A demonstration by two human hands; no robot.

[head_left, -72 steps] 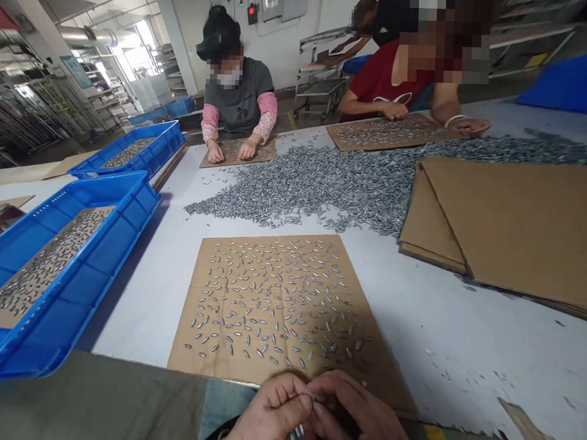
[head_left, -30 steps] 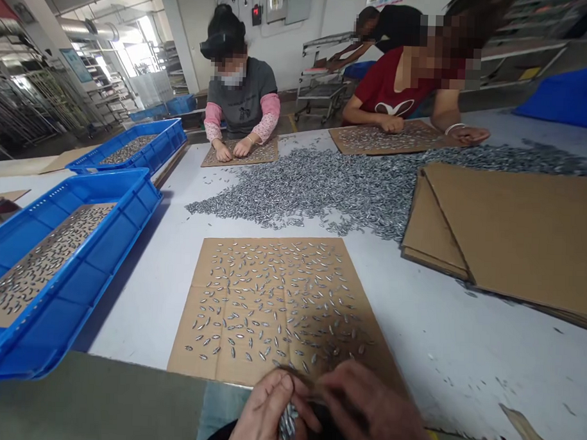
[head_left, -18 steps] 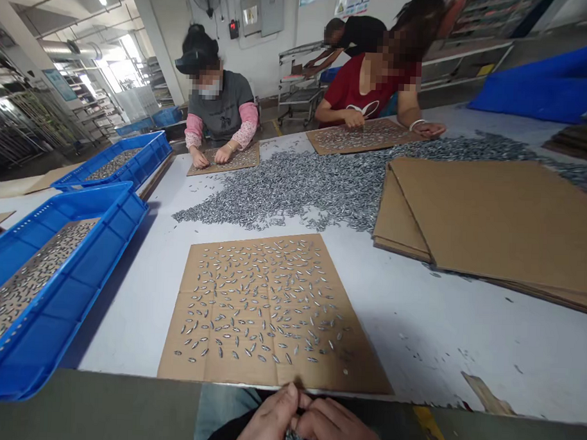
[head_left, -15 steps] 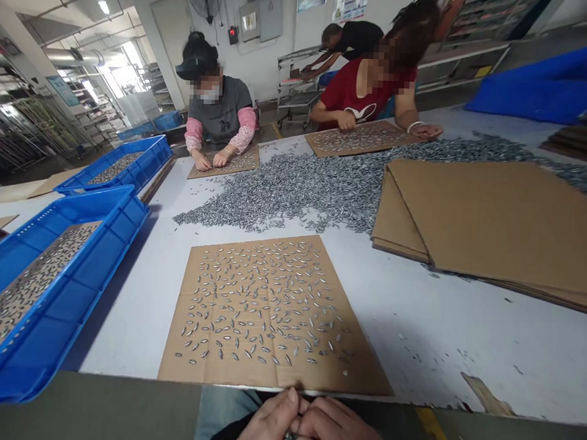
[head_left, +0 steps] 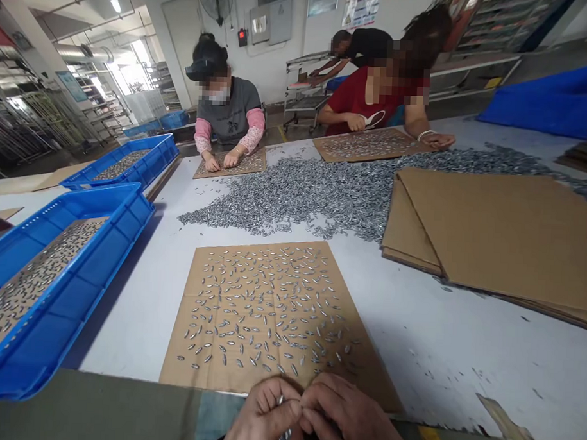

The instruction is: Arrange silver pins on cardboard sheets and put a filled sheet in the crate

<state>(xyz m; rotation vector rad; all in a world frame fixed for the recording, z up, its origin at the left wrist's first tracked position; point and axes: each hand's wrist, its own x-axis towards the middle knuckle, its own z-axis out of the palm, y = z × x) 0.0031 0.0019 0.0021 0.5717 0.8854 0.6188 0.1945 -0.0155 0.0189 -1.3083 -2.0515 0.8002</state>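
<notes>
My left hand [head_left: 267,415] is closed around several small silver leaf-shaped metal pieces [head_left: 281,433], which show between thumb and fingers. Against its thumb tip, my right hand [head_left: 347,414] is pinched, its fingertips meeting the left ones; what they hold is hidden. Both hands are at the near edge of a cardboard sheet [head_left: 175,363], and the right one overlaps its lower border. Many similar metal pieces [head_left: 265,322] lie spread out singly over that sheet.
A big heap of metal pieces [head_left: 294,194] covers the table's middle. Stacked cardboard sheets [head_left: 509,234] stand at right, blue trays [head_left: 104,245] at left. Across the table, one person in grey [head_left: 239,109] and another in red [head_left: 355,97] work over cardboard sheets.
Both my hands have moved up in view, onto the near edge of the cardboard sheet. More metal pieces now show in my left hand. The camera view has shifted slightly.
</notes>
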